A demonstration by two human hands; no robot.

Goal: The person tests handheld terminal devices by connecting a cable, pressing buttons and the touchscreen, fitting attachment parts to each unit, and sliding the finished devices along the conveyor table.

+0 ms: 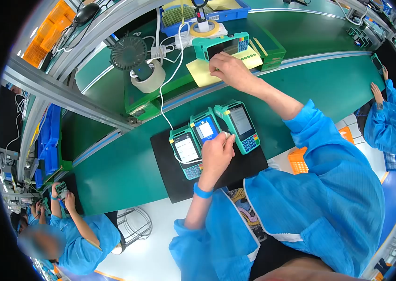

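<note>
Three green card payment terminals lie side by side on a black mat [163, 161]: a left one [186, 152], a middle one [203, 125] with a blue screen, and a right one [241, 122]. My left hand [216, 157] is closed over the middle terminal's lower part, pinching a white cable [189, 162] whose pale end shows at the fingertips. Farther up, my right hand [231, 71] has its fingers bent together over a yellow sheet [201, 74], just below another green terminal [224, 46] lying sideways. Whatever those fingertips hold is hidden.
A small fan [129, 53] stands by a tape roll [150, 78] on the green shelf [273, 51]. Behind are a blue tray [231, 15] and a yellow tape roll [204, 29]. A metal frame post [74, 96] crosses on the left. Co-workers sit on both sides.
</note>
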